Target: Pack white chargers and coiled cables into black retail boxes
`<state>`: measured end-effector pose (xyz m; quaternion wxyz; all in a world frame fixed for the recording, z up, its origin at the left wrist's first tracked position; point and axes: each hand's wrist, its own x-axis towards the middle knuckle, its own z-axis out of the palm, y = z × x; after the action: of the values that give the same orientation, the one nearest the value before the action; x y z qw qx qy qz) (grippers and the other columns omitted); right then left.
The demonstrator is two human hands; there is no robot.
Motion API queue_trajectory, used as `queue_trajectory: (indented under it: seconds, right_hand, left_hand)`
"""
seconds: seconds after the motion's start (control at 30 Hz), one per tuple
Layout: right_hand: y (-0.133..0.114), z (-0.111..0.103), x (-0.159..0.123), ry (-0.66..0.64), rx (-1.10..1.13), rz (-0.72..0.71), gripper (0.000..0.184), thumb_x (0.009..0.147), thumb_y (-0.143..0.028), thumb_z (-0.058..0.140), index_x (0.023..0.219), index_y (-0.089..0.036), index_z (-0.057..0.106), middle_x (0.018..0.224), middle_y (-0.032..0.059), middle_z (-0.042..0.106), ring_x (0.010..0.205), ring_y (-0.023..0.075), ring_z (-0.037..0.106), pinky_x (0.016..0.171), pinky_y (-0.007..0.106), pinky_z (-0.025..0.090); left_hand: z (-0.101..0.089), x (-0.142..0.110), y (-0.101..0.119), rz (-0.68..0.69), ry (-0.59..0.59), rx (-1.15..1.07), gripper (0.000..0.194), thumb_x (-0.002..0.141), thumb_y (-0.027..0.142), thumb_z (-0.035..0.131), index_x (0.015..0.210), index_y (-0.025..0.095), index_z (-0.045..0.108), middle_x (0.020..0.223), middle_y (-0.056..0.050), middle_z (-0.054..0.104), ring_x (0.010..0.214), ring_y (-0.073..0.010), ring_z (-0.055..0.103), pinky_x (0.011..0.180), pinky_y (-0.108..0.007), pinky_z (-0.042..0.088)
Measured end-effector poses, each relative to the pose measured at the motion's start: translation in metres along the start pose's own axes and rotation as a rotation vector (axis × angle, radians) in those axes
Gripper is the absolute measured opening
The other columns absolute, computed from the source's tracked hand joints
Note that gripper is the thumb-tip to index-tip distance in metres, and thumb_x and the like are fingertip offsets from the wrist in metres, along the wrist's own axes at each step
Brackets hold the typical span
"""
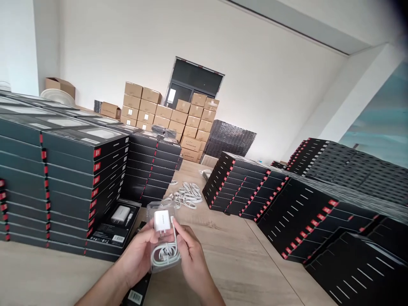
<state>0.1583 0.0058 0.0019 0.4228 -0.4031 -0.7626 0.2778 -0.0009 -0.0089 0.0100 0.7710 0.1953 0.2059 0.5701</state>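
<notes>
Both hands (165, 250) gripping clear charger tray (163, 242)

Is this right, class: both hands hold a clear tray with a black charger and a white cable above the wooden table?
Not quite. The head view shows the charger is white, not black. Both the left hand and right hand do hold the clear tray with the white cable above the wooden table.

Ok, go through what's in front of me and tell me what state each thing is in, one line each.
Clear tray: held up in both hands, white charger and coiled cable seated in it.
Left hand: fingers closed on the tray's left side.
Right hand: fingers pinching the tray's right edge.
Open box: lying flat on the table, lid off, charger inside.
Loose cables: coiled, piled on the table.
Black boxes: closed, stacked.
</notes>
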Motion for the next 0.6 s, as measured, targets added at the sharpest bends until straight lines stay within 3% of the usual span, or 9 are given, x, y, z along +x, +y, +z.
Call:
queue_trajectory:
  seconds: [0.2, 0.47, 0.6]
  right_hand:
    - [0.0, 0.004, 0.004, 0.031, 0.035, -0.027, 0.04, 0.094, -0.021, 0.043, 0.131, -0.027, 0.056, 0.114, 0.0038, 0.067, 0.103, 0.0174, 0.063, 0.091, 0.028, 0.049]
    - [-0.01, 0.004, 0.003, 0.078, 0.053, 0.004, 0.045, 0.09, -0.017, 0.047, 0.133, -0.028, 0.055, 0.114, 0.0039, 0.068, 0.103, 0.0186, 0.063, 0.093, 0.03, 0.049]
    - [-0.013, 0.006, -0.008, 0.092, 0.037, -0.005, 0.04, 0.095, -0.025, 0.043, 0.133, -0.032, 0.054, 0.129, 0.0043, 0.06, 0.118, 0.0203, 0.055, 0.103, 0.033, 0.043]
  left_hand:
    - [-0.002, -0.002, 0.004, -0.019, -0.008, -0.012, 0.048, 0.056, 0.005, 0.051, 0.101, 0.014, 0.067, 0.095, -0.011, 0.074, 0.093, -0.0275, 0.068, 0.08, -0.04, 0.05]
    - [-0.008, -0.003, -0.001, 0.016, -0.095, 0.033, 0.051, 0.057, 0.005, 0.052, 0.104, 0.015, 0.068, 0.102, -0.01, 0.073, 0.103, -0.0272, 0.065, 0.091, -0.038, 0.045]
    - [-0.008, -0.001, 0.001, -0.014, -0.099, 0.044, 0.049, 0.057, 0.007, 0.052, 0.102, 0.014, 0.068, 0.098, -0.012, 0.074, 0.095, -0.0284, 0.067, 0.086, -0.042, 0.048]
